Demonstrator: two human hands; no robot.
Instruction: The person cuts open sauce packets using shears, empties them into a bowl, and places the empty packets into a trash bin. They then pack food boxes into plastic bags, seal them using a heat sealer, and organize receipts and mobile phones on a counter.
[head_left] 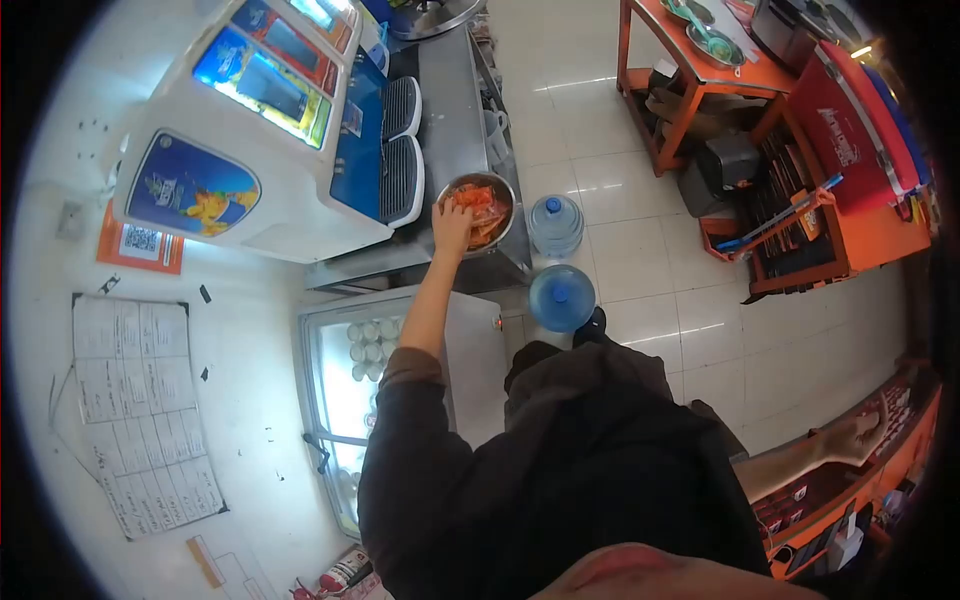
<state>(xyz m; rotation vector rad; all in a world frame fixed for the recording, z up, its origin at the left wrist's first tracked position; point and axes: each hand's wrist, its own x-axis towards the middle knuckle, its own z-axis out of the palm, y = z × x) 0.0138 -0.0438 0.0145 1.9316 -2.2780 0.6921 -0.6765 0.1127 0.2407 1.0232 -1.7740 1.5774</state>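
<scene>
My left hand (453, 222) reaches over the left rim of a round metal bowl (508, 229) on the steel counter. Its fingers curl down against orange-red pieces or packets (480, 203) in the bowl, whose kind I cannot make out; what lies under the fingertips is hidden. Out to the right, my right hand (853, 440) lies over an orange-framed rack (815, 475) with small red-and-white packs in it. Its fingers look stretched out, and nothing shows in them.
Two large blue water jugs (556, 226) stand on the tiled floor by my feet. A drink dispenser (260, 150) is on the counter, beside a glass-doored fridge (400, 330). Across the aisle stand an orange table (690, 60) and a red cool box (850, 140).
</scene>
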